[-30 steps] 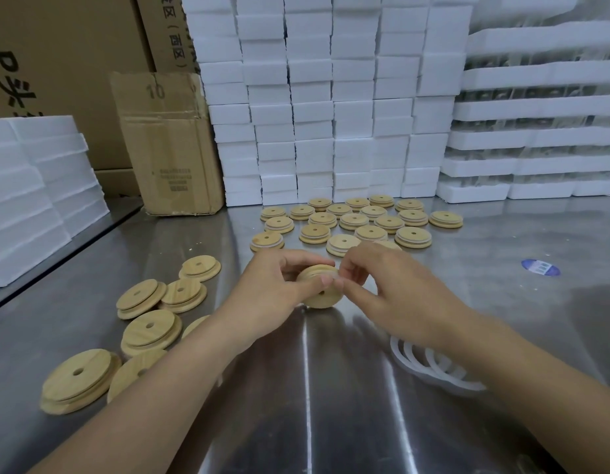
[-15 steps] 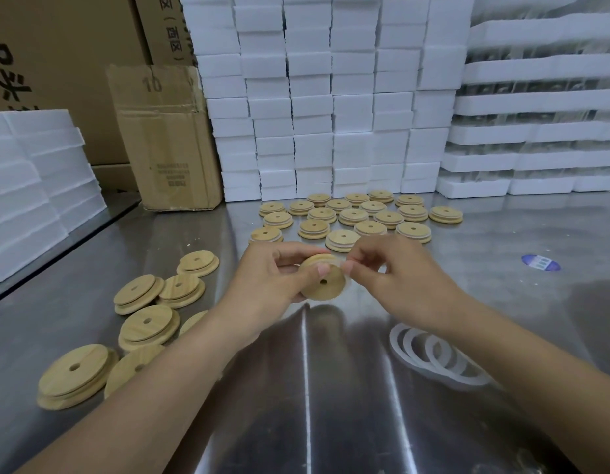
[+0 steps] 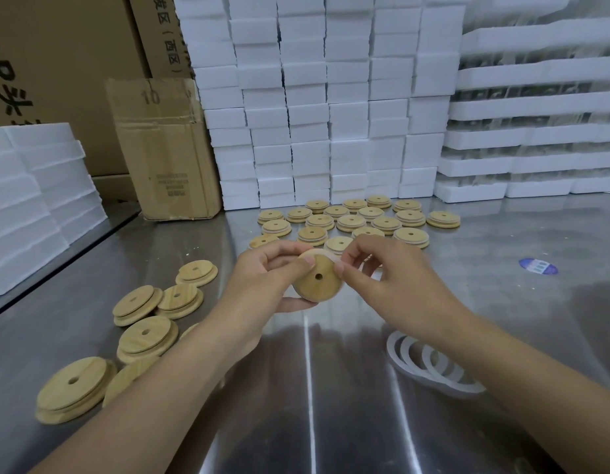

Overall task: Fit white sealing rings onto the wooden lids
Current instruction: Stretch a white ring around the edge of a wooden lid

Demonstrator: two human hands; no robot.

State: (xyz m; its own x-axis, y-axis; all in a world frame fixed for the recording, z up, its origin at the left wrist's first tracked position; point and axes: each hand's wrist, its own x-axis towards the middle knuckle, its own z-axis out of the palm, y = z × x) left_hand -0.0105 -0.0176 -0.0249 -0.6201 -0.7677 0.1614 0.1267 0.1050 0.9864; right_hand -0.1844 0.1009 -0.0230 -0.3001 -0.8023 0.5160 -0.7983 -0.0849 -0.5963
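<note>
Above the steel table (image 3: 334, 415), left hand (image 3: 262, 280) curled round wooden lid (image 3: 322, 285), right hand (image 3: 396, 283) pinching its edge

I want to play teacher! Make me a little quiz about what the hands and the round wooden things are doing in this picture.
1. True or false: the left hand and the right hand are both on one wooden lid, held up off the metal table.
2. Where do the spare white sealing rings lie?
A) on the table by the right forearm
B) inside the cardboard box
C) on top of the foam blocks
3. Fill in the gap: the wooden lid in the hands has a small round ___ in its middle.

Key: 1 true; 2 A; 3 hole.
</note>
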